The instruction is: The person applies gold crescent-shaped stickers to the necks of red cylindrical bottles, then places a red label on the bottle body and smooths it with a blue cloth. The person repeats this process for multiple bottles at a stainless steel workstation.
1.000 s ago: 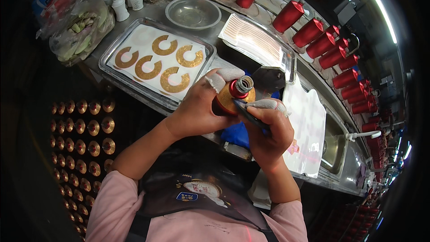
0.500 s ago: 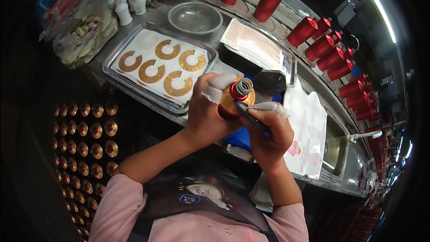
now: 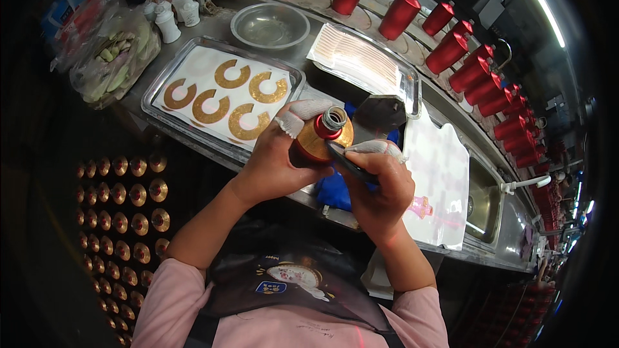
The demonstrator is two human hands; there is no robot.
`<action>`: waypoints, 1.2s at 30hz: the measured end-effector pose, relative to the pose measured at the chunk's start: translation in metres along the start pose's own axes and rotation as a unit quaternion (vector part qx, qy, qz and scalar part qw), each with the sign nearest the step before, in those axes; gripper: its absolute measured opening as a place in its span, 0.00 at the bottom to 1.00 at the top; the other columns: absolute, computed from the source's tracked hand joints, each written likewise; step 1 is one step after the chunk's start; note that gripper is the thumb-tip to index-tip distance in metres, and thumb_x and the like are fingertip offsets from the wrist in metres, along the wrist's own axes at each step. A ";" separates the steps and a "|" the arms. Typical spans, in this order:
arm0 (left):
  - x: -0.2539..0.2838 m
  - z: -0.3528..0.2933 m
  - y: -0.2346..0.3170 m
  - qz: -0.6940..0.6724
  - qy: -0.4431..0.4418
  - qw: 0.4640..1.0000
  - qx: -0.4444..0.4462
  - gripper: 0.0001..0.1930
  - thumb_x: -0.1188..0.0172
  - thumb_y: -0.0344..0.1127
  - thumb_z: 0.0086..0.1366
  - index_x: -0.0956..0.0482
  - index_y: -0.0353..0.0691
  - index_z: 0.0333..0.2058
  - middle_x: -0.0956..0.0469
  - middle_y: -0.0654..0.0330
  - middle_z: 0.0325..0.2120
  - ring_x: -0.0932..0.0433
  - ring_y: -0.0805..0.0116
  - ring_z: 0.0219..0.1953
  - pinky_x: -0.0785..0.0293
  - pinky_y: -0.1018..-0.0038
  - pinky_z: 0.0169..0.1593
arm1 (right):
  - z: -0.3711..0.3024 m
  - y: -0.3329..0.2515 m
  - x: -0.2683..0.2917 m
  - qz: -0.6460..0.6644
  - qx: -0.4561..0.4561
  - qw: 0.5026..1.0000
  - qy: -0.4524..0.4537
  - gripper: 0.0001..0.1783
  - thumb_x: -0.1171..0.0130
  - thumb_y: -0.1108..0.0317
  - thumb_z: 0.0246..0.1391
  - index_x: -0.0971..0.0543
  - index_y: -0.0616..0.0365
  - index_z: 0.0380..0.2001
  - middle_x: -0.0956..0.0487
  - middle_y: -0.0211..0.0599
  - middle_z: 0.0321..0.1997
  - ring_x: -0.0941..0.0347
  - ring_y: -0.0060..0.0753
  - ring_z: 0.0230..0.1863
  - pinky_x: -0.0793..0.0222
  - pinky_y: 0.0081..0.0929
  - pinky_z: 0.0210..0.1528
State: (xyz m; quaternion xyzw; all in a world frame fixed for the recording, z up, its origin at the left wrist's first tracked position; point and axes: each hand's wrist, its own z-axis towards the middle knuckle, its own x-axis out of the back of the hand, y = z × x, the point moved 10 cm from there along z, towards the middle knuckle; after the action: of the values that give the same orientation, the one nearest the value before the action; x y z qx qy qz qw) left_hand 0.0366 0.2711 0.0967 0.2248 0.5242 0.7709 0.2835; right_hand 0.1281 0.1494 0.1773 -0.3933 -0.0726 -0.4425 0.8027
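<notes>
My left hand (image 3: 276, 154) is wrapped round a red bottle (image 3: 329, 127), its bare threaded neck tilted up to the right. A gold collar covers the bottle's shoulder. White wrapping covers the left thumb. In my right hand (image 3: 384, 194) is a slim dark tool (image 3: 351, 166), its tip against the gold shoulder just below the neck; its exact kind I cannot tell. White wrapping also covers a digit of that hand. Behind my left hand, several C-shaped gold labels (image 3: 210, 106) lie on white sheet in a metal tray (image 3: 149, 102).
A metal bowl (image 3: 269, 26) and a second tray (image 3: 407, 90) with striped white sheets stand farther back. Red bottles (image 3: 447, 53) line a curved conveyor. A sink (image 3: 483, 201) is at right, a plastic bag (image 3: 115, 64) at left. Gold-shouldered bottles (image 3: 120, 222) stand low at left.
Both hands have shifted slightly left in the picture with the bottle and tool, as has the tray. The red bottles on the conveyor have changed position. Both grips stay the same.
</notes>
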 end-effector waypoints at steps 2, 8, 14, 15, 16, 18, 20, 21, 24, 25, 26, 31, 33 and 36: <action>0.002 -0.003 0.011 0.115 0.022 0.991 -0.070 0.40 0.22 0.34 0.46 0.29 0.43 0.59 0.26 0.50 0.52 0.24 0.47 0.54 0.28 0.60 0.59 | -0.001 -0.005 -0.005 0.002 0.007 1.000 -0.005 0.16 0.31 0.85 0.40 0.17 0.60 0.36 0.18 0.42 0.32 0.22 0.46 0.33 0.26 0.34 0.37; 0.003 -0.014 0.015 0.130 0.107 0.973 -0.156 0.39 0.22 0.37 0.48 0.28 0.41 0.60 0.28 0.51 0.52 0.25 0.50 0.54 0.27 0.60 0.58 | -0.007 -0.044 -0.039 0.009 0.122 0.988 -0.098 0.16 0.36 0.81 0.43 0.17 0.61 0.40 0.18 0.41 0.37 0.22 0.47 0.37 0.26 0.37 0.41; 0.002 -0.019 0.017 0.205 0.141 0.957 -0.147 0.43 0.18 0.41 0.44 0.27 0.47 0.61 0.30 0.53 0.52 0.27 0.53 0.54 0.27 0.62 0.57 | -0.005 -0.027 -0.004 -0.036 0.070 0.997 0.004 0.15 0.34 0.84 0.41 0.17 0.62 0.37 0.17 0.40 0.35 0.21 0.45 0.34 0.25 0.34 0.38; 0.002 -0.019 0.016 0.194 0.142 0.960 -0.144 0.43 0.18 0.41 0.43 0.27 0.47 0.61 0.30 0.53 0.52 0.27 0.52 0.54 0.28 0.61 0.57 | -0.006 -0.031 -0.004 -0.003 0.099 0.995 -0.017 0.15 0.33 0.84 0.42 0.17 0.62 0.37 0.17 0.40 0.35 0.21 0.44 0.34 0.25 0.34 0.38; 0.001 -0.018 0.015 0.187 0.147 0.961 -0.138 0.44 0.17 0.40 0.43 0.27 0.47 0.61 0.30 0.53 0.52 0.27 0.52 0.53 0.28 0.61 0.57 | -0.009 -0.035 -0.013 0.023 0.132 0.989 -0.066 0.15 0.33 0.83 0.42 0.17 0.62 0.37 0.17 0.40 0.35 0.21 0.44 0.34 0.25 0.34 0.39; -0.002 -0.018 0.017 0.208 0.141 0.959 -0.135 0.44 0.17 0.41 0.42 0.26 0.46 0.60 0.30 0.54 0.51 0.26 0.53 0.52 0.27 0.61 0.56 | -0.008 -0.027 -0.008 0.016 0.100 0.994 -0.038 0.15 0.32 0.83 0.41 0.16 0.61 0.36 0.17 0.39 0.35 0.22 0.44 0.35 0.25 0.34 0.39; 0.000 -0.017 0.022 0.219 0.153 0.954 -0.139 0.44 0.17 0.41 0.42 0.26 0.45 0.60 0.29 0.54 0.50 0.26 0.53 0.52 0.27 0.61 0.56 | -0.007 -0.015 0.010 -0.053 0.035 0.997 0.054 0.16 0.32 0.83 0.40 0.16 0.60 0.36 0.17 0.39 0.35 0.21 0.44 0.35 0.25 0.34 0.39; 0.001 -0.017 0.021 0.212 0.154 0.957 -0.128 0.44 0.17 0.40 0.42 0.26 0.45 0.60 0.29 0.54 0.50 0.26 0.53 0.52 0.27 0.61 0.55 | -0.008 -0.017 0.002 -0.040 0.050 0.998 0.029 0.16 0.31 0.83 0.41 0.16 0.60 0.36 0.17 0.39 0.35 0.21 0.44 0.35 0.25 0.34 0.39; 0.002 -0.013 0.022 0.210 0.126 0.964 -0.103 0.43 0.17 0.38 0.42 0.27 0.43 0.59 0.29 0.54 0.50 0.25 0.54 0.52 0.27 0.62 0.56 | -0.009 -0.006 0.000 0.120 0.000 0.993 -0.007 0.13 0.30 0.81 0.46 0.18 0.61 0.38 0.17 0.41 0.35 0.21 0.38 0.35 0.26 0.30 0.40; 0.000 -0.011 0.023 0.215 0.096 0.966 -0.105 0.44 0.17 0.37 0.43 0.28 0.41 0.59 0.29 0.54 0.50 0.25 0.55 0.52 0.27 0.62 0.57 | -0.010 0.021 0.001 0.110 -0.115 0.987 0.000 0.12 0.30 0.79 0.48 0.19 0.62 0.38 0.18 0.40 0.34 0.22 0.34 0.35 0.26 0.28 0.40; -0.001 -0.008 0.024 0.215 0.076 0.968 -0.104 0.44 0.16 0.36 0.43 0.29 0.40 0.60 0.29 0.53 0.51 0.24 0.56 0.52 0.27 0.63 0.57 | -0.011 0.037 0.007 0.109 -0.177 0.978 0.025 0.11 0.30 0.78 0.50 0.19 0.63 0.37 0.18 0.39 0.34 0.22 0.30 0.36 0.27 0.25 0.41; 0.002 0.011 0.016 0.136 0.008 0.987 -0.080 0.43 0.17 0.37 0.37 0.26 0.43 0.56 0.26 0.54 0.49 0.24 0.52 0.52 0.27 0.61 0.57 | 0.002 0.085 0.005 0.148 -0.262 0.953 0.016 0.10 0.32 0.71 0.56 0.21 0.63 0.39 0.19 0.30 0.34 0.26 0.19 0.38 0.29 0.20 0.43; 0.003 0.016 0.014 0.112 -0.030 0.990 -0.080 0.44 0.17 0.37 0.37 0.26 0.43 0.57 0.25 0.54 0.49 0.24 0.52 0.54 0.27 0.61 0.58 | 0.010 0.095 0.002 0.155 -0.264 0.952 0.008 0.10 0.32 0.71 0.56 0.21 0.63 0.39 0.19 0.30 0.35 0.26 0.19 0.38 0.29 0.20 0.44; 0.001 0.019 0.012 0.144 -0.092 0.982 -0.077 0.47 0.16 0.38 0.37 0.27 0.43 0.59 0.23 0.53 0.50 0.23 0.54 0.55 0.27 0.63 0.59 | 0.020 0.097 0.001 0.134 -0.229 0.964 0.006 0.11 0.31 0.72 0.54 0.20 0.64 0.39 0.19 0.33 0.33 0.25 0.20 0.36 0.28 0.20 0.42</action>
State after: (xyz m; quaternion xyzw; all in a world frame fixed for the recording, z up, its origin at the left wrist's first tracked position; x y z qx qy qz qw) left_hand 0.0463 0.2813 0.1145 0.3456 0.3974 0.8175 0.2331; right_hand 0.2072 0.1918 0.1367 -0.5703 0.0891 -0.3385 0.7431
